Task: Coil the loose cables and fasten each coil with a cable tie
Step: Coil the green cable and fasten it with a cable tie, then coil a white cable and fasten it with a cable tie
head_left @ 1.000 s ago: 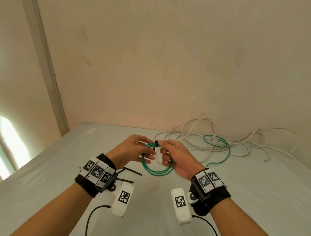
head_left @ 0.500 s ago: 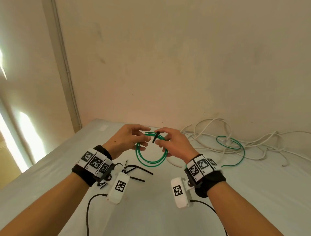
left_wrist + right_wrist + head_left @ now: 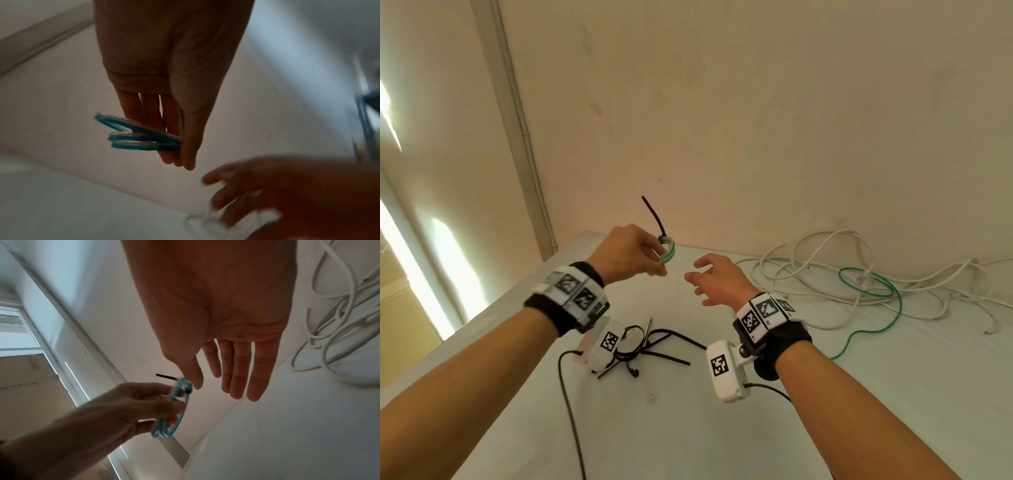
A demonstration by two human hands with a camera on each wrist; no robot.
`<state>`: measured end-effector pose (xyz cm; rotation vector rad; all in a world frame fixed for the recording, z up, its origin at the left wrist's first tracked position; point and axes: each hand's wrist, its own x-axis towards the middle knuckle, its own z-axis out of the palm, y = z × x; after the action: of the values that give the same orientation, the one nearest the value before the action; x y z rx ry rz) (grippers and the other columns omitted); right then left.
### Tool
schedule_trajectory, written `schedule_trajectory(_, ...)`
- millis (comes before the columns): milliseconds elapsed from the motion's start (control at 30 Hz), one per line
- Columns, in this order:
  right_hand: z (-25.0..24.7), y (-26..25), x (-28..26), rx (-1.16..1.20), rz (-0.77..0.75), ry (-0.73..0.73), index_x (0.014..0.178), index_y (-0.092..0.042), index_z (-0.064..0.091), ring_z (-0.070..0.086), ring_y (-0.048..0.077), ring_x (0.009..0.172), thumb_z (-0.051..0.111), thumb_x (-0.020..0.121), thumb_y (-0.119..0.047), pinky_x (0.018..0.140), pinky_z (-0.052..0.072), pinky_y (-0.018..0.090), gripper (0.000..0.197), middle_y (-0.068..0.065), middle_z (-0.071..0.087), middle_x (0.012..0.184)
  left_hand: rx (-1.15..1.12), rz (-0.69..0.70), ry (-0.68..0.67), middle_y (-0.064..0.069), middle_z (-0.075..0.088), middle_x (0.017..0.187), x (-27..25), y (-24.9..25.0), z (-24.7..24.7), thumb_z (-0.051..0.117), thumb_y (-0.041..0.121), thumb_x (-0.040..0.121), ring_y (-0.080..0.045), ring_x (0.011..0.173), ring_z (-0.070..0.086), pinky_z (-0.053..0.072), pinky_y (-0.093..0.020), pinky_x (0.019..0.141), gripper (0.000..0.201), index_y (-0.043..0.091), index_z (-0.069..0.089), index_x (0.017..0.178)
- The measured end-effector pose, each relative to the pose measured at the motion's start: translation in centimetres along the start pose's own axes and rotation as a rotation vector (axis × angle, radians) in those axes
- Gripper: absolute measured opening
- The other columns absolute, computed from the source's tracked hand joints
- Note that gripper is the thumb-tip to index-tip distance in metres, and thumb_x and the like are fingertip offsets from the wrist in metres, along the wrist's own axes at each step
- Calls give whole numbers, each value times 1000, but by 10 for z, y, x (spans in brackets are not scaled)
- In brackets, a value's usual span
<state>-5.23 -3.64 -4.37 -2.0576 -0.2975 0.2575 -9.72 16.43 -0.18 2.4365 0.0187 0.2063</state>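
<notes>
My left hand [image 3: 633, 251] holds a small green cable coil [image 3: 667, 255] pinched between thumb and fingers, lifted above the table's far left corner. A black cable tie [image 3: 654, 216] wraps the coil, and its long tail sticks up and to the left. The left wrist view shows the coil [image 3: 141, 138] edge-on at the fingertips. My right hand [image 3: 717, 281] hovers just right of the coil with fingers spread, holding nothing. The right wrist view shows that open palm [image 3: 226, 331] beside the coil [image 3: 176, 408].
Loose black cable ties [image 3: 650, 346] lie on the white table [image 3: 722, 428] below my wrists. A tangle of white cables [image 3: 822, 270] and a loose green cable [image 3: 873, 291] lie at the back right against the wall.
My right hand has let go of the tie and coil and drawn away to the right, opening. My left hand has carried the tied coil up and to the left.
</notes>
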Motion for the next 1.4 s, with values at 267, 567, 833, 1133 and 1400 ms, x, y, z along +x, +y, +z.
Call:
schedule_trajectory(267, -13, 21, 7, -156, 28, -50, 110, -8, 71, 73, 14, 90, 66, 100, -25, 68, 61, 27, 21, 7, 73, 103, 636, -181, -130, -7, 71, 113, 61, -54, 45, 91, 27, 75, -28, 100, 70, 59, -39, 84, 46, 18, 75, 117)
schedule_trajectory(567, -45, 63, 10, -176, 112, 42, 101, -9, 73, 70, 12, 80, 65, 100, -21, 58, 53, 22, 15, 5, 75, 95, 560, -212, -230, -5, 69, 114, 81, -74, 53, 97, 31, 65, -25, 103, 66, 58, -39, 91, 55, 19, 73, 113)
schedule_trajectory(833, -81, 104, 12, -535, 185, 303, 123, -9, 61, 57, 31, 121, 65, 96, -24, 93, 49, 37, 31, 13, 60, 130, 486, -130, -167, -5, 72, 115, 65, -74, 46, 83, 24, 82, -23, 105, 66, 54, -32, 93, 39, 12, 75, 119)
schedule_trajectory(1133, -101, 131, 10, -757, 296, 217, 120, -9, 61, 62, 34, 113, 60, 97, -23, 80, 44, 31, 27, 15, 62, 126, 154, 124, -197, 5, 78, 78, 22, 7, 43, 74, 26, 93, -4, 71, 73, 55, -17, 69, 9, 19, 79, 94)
schedule_trajectory(1400, -108, 126, -9, -699, 71, 394, 107, -20, 61, 65, 33, 99, 51, 105, -28, 80, 50, 38, 12, 9, 72, 105, 34, 192, -263, 0, 78, 93, 11, 59, 90, 72, 27, 95, -12, 78, 73, 61, -29, 77, 25, 14, 71, 116)
